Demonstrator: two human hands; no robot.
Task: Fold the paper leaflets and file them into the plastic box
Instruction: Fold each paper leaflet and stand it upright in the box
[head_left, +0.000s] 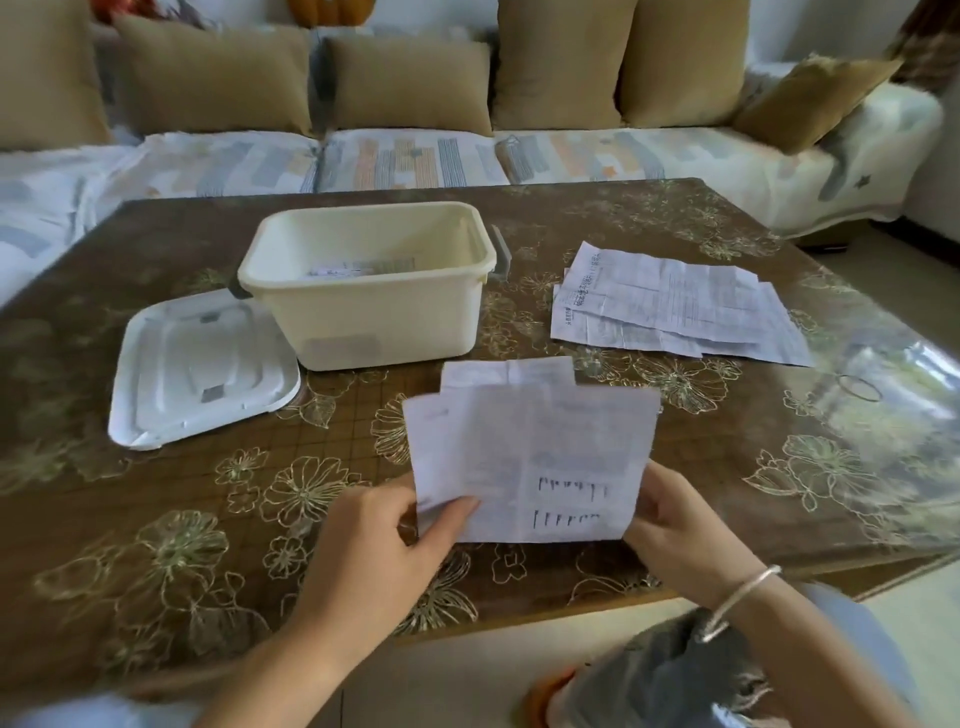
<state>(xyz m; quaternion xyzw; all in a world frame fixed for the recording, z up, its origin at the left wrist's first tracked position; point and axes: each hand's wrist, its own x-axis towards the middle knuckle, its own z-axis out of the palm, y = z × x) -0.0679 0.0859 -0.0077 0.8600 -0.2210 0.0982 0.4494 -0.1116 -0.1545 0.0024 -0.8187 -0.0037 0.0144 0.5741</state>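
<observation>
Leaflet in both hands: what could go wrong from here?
The leaflet, pinched only at its lower corners by the left hand and right hand, shows offset layers at its left edge, so the fold may come out crooked. The loose stack lies fanned; a passing arm could scatter it.

Motion blur is smearing the leaflet (530, 457); its print is not reading and its layers are running together. It is covering most of the fingers (397, 493) of the left hand (374, 540) and right hand (680, 530). The box (384, 322) near wall is hiding most of the folded papers (358, 267) inside, so no count. In the stack (670, 306) by the table (156, 519) right edge, top sheets are hiding lower ones, and the print is too small to read. The frame's bottom edge is cutting off both forearms.
</observation>
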